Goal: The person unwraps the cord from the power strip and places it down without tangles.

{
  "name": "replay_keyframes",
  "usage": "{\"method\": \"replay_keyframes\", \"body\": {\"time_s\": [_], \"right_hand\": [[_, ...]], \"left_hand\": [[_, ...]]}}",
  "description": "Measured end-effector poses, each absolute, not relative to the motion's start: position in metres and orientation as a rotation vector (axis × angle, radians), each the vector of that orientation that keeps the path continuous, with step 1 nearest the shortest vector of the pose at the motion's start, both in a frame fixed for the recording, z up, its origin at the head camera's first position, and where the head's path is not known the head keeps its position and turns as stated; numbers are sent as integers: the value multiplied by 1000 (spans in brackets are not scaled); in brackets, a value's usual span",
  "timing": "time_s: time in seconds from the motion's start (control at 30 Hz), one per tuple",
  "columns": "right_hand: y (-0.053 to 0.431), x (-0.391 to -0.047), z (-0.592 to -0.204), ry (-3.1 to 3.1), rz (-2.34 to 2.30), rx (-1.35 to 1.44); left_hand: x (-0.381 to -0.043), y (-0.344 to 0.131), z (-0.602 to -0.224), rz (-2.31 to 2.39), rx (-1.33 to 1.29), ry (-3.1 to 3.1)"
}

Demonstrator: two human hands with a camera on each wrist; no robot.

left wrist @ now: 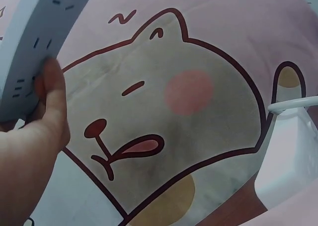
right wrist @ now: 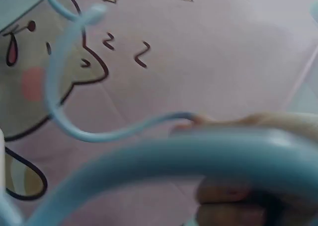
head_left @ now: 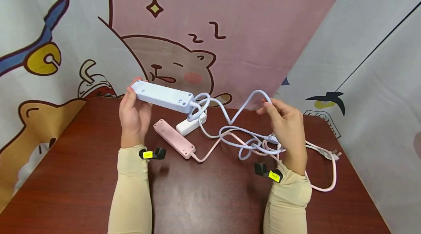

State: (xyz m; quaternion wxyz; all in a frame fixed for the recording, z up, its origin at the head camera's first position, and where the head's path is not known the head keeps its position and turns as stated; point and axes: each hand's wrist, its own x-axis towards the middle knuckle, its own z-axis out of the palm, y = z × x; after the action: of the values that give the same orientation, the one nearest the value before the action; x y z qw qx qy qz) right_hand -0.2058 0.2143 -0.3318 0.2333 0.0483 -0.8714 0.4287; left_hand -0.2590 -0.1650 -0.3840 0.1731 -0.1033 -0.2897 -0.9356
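Observation:
My left hand [head_left: 134,113] grips the far left end of a pale blue power strip [head_left: 162,95], raised above the table with its plain back toward the head camera. Its slotted socket face [left wrist: 42,42] shows in the left wrist view. From the strip's right end runs a pale blue cord [head_left: 247,103], looped near the strip and rising to my right hand [head_left: 289,128], which pinches it between thumb and fingers. More of that cord lies in loose coils beneath the right hand. In the right wrist view the cord [right wrist: 164,156] crosses close to the camera and covers part of the hand.
A pink power strip [head_left: 174,139] and a white power strip [head_left: 191,124] lie on the dark red table [head_left: 204,197]. Their cords tangle with the blue coils at the right, where a white plug [head_left: 330,154] lies. A printed cartoon curtain [head_left: 250,25] hangs behind.

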Motion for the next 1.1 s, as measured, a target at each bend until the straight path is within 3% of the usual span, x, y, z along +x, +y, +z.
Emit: {"method": "replay_keyframes", "body": {"time_s": [0.5, 0.7, 1.1], "right_hand": [[234, -206, -337, -2934, 1264, 125], [236, -215, -350, -3233, 1083, 314], [194, -201, -329, -3037, 922, 439]], "left_hand": [[-262, -165, -384, -2577, -164, -729], [-263, -161, -384, -2610, -164, -684], [-263, -156, -385, -2607, -206, -730]]}}
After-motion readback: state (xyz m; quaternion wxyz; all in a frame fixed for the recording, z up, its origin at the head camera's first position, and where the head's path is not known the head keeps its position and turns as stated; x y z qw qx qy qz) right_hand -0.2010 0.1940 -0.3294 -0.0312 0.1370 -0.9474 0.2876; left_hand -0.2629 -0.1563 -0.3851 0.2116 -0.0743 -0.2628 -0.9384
